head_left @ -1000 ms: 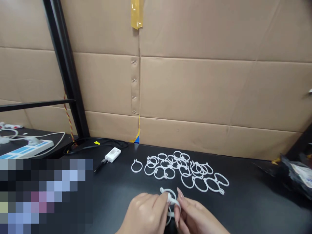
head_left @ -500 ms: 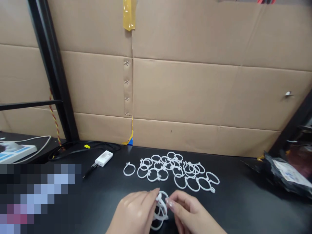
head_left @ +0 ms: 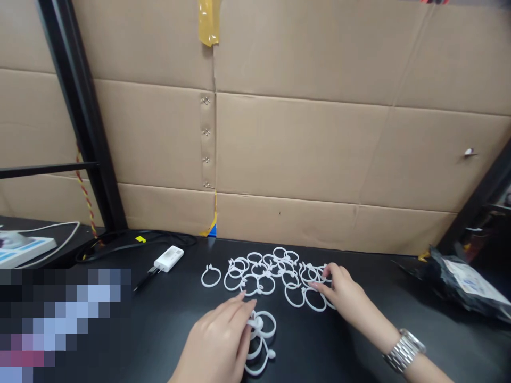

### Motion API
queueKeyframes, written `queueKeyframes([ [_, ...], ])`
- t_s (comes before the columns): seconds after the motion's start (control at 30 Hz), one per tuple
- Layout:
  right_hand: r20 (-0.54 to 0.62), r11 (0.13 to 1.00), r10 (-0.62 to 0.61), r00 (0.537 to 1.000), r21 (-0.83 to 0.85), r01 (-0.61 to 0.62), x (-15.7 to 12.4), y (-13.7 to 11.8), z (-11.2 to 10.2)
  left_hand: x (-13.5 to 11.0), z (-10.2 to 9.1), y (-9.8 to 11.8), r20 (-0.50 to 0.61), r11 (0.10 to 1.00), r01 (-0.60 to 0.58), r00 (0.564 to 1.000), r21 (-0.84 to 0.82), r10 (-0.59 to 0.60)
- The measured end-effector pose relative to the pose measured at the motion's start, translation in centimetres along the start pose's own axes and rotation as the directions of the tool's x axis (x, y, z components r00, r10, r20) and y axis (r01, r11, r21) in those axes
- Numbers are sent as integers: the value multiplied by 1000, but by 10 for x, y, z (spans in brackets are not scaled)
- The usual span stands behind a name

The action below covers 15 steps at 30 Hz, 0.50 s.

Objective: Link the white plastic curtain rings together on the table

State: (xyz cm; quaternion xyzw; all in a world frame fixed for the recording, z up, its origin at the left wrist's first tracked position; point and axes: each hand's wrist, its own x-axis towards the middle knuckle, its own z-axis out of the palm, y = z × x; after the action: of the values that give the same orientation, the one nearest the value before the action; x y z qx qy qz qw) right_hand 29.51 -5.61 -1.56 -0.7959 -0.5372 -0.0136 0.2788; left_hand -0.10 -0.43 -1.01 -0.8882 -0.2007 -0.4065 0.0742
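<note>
My left hand (head_left: 221, 335) is closed around a bunch of white plastic rings (head_left: 266, 323), pinching them by their knobbed ends near the front of the black table. The loops of that bunch hang out to the right of my fingers, and part of it is hidden behind them. Farther back, my right hand (head_left: 339, 290) reaches over the right end of a spread of similar loose rings (head_left: 250, 284). Its thumb and forefinger are apart above the rings there, and it covers some of them. One ring (head_left: 211, 276) lies separately at the left of the spread.
A white charger plug (head_left: 169, 259) and black cables (head_left: 159, 234) lie at the back left. A black plastic bag (head_left: 459, 287) with a label is at the right. Behind the table (head_left: 167, 330) rises a cardboard wall (head_left: 295, 149), with a black post (head_left: 80, 106) at left.
My right hand has let go of the bunch and moved right and away to the loose rings. My left hand stays put with its rings.
</note>
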Motion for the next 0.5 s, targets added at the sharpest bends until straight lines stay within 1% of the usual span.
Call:
queueKeyframes([
  [0.1, -3, 996, 5, 1000, -93, -5, 3, 4, 0, 0, 0, 1, 7, 1000, 7, 1000, 12, -7],
  [0.3, 6, 962, -23, 1000, -274, 23, 11, 1, 8, 1, -3, 5, 33, 999, 35, 999, -7, -34],
  [0.5, 78, 928, -22, 997, -369, 50, 12, 3, 13, 0, -2, 2, 43, 997, 69, 997, -27, -68],
])
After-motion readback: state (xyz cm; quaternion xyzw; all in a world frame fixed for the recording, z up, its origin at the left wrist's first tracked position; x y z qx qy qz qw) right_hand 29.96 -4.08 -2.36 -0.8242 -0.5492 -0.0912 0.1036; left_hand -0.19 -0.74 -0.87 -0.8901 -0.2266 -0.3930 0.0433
